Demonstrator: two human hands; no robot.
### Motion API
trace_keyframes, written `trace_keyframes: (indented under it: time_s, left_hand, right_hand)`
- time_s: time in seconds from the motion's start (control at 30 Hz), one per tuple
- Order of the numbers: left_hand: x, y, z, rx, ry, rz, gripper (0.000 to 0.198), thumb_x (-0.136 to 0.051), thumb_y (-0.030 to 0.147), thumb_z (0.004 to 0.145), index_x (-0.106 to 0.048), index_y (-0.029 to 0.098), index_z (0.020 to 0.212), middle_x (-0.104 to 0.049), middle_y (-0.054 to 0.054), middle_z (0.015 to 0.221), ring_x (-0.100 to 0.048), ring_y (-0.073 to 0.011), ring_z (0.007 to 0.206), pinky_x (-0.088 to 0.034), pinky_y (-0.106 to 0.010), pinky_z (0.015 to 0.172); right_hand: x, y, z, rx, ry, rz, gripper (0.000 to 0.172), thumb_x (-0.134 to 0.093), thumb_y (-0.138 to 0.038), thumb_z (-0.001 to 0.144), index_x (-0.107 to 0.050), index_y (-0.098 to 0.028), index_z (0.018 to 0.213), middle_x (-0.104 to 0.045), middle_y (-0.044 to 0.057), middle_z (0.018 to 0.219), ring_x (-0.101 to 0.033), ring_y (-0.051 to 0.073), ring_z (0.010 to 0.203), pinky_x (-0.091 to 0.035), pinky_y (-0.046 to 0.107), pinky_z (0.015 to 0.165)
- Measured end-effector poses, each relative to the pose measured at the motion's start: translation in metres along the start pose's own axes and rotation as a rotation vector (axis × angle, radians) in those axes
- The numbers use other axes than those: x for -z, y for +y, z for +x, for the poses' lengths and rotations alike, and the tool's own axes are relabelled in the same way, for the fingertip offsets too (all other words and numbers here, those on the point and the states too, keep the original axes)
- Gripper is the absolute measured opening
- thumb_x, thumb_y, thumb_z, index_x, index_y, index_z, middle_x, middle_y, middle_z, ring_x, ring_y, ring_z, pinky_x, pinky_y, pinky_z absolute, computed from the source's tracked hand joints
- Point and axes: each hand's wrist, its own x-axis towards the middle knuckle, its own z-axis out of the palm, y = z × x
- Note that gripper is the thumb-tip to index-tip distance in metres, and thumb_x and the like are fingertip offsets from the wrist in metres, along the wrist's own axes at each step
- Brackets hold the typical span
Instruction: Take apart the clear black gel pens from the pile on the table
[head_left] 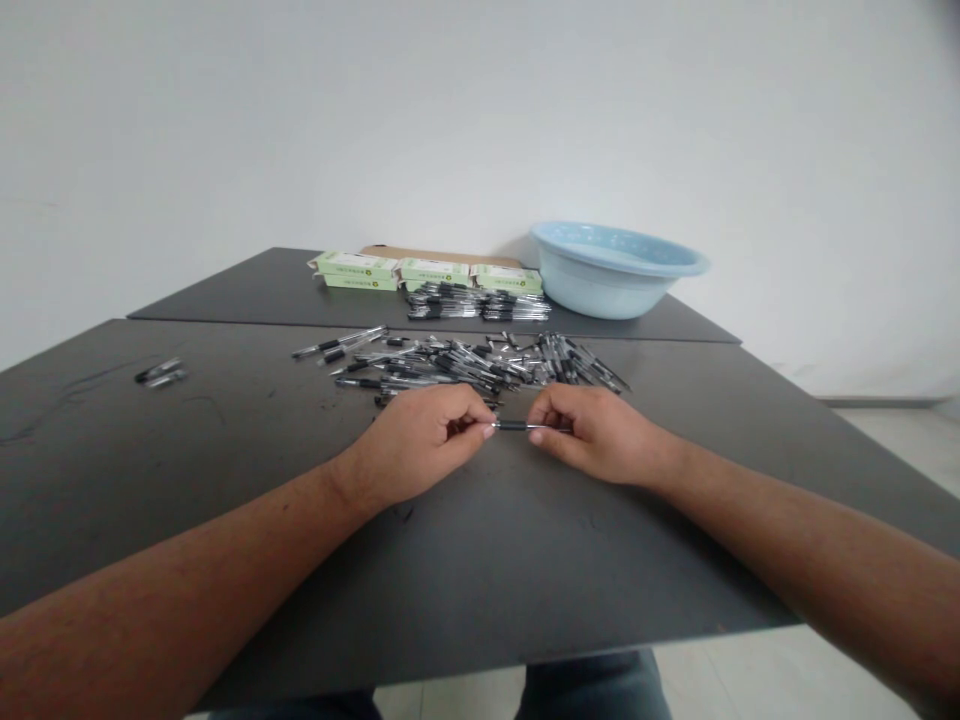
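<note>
Head view: a pen (517,425) is held level between both hands over the near table (480,570), close in front of the body. Its left end is pinched by the left hand (424,435), whose fingers are curled shut around it with the thumb on top. Its right end is pinched between thumb and forefinger of the right hand (592,432), the other fingers being folded under. Only a short dark stretch of the pen is seen in the gap between the two hands. Whether the pen touches the table cannot be told.

Just beyond the hands a loose pile (465,365) of pens and pen parts is spread across the near table, black and clear pieces lying at all angles. Well to the left, two stray pens (160,374) are seen side by side. On the far table (247,295), which is butted against the near one, a neater stack (476,302) of pens is laid in front of three green boxes (427,271), which are lined up end to end. A strip of cardboard (442,254) is seen behind the boxes. A pale blue basin (611,268) is set just to the right of them, by the white wall (480,120).
</note>
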Motion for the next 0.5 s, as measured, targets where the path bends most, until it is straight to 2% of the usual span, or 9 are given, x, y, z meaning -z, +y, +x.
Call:
trace_keyframes:
  time_s: [0.1,0.23,0.3,0.37,0.43,0.5]
  left_hand:
    - [0.0001,-0.0005,0.0,-0.006,-0.002,0.0,0.011,-0.062,0.026,0.09,-0.072,0.021,0.09,-0.071,0.003,0.081,-0.065,-0.0127,0.075,-0.043,-0.025,0.067]
    - [0.0001,-0.001,0.0005,-0.003,-0.001,-0.005,0.01,-0.062,0.025,0.09,-0.072,0.021,0.089,-0.071,0.003,0.08,-0.065,-0.0124,0.075,-0.043,-0.025,0.068]
    - [0.0001,-0.001,0.0007,-0.003,0.0,-0.012,0.01,-0.062,0.025,0.09,-0.071,0.021,0.09,-0.07,0.003,0.08,-0.065,-0.012,0.074,-0.043,-0.024,0.067]
    - [0.0002,-0.0009,0.0009,-0.007,0.001,-0.017,0.01,-0.062,0.025,0.09,-0.071,0.021,0.09,-0.071,0.003,0.081,-0.065,-0.0119,0.074,-0.043,-0.024,0.067]
    - [0.0002,-0.0005,0.001,-0.006,-0.003,-0.015,0.01,-0.062,0.026,0.09,-0.072,0.021,0.09,-0.071,0.003,0.081,-0.065,-0.012,0.074,-0.043,-0.024,0.067]
    - [0.0002,-0.0001,0.0012,-0.003,-0.005,-0.01,0.011,-0.062,0.026,0.09,-0.072,0.021,0.09,-0.071,0.003,0.081,-0.065,-0.0122,0.075,-0.043,-0.025,0.067]
  right_hand:
    - [0.0001,0.0006,0.0005,0.05,-0.043,-0.022,0.02,-0.048,-0.029,0.101,-0.065,-0.019,0.096,-0.071,0.004,0.086,-0.065,0.016,0.078,-0.047,0.028,0.073]
    - [0.0004,0.0004,0.0003,0.004,-0.008,0.014,0.017,-0.055,-0.031,0.098,-0.063,-0.019,0.107,-0.071,0.003,0.088,-0.066,0.015,0.077,-0.047,0.027,0.071]
    - [0.0002,0.0006,0.0001,0.002,-0.01,-0.006,0.014,-0.057,-0.031,0.097,-0.063,-0.02,0.102,-0.071,0.003,0.086,-0.065,0.015,0.076,-0.047,0.026,0.07]
    - [-0.0001,0.001,0.0002,0.038,-0.041,-0.023,0.019,-0.049,-0.03,0.1,-0.064,-0.02,0.095,-0.07,0.003,0.084,-0.065,0.016,0.077,-0.047,0.027,0.072]
    - [-0.0004,0.0013,0.0003,0.037,-0.057,-0.001,0.021,-0.047,-0.031,0.102,-0.064,-0.02,0.099,-0.071,0.003,0.085,-0.065,0.016,0.078,-0.047,0.028,0.074]
    - [-0.0006,0.0014,0.0002,-0.003,-0.026,0.018,0.016,-0.054,-0.031,0.099,-0.063,-0.02,0.106,-0.071,0.003,0.087,-0.066,0.015,0.077,-0.047,0.027,0.072]
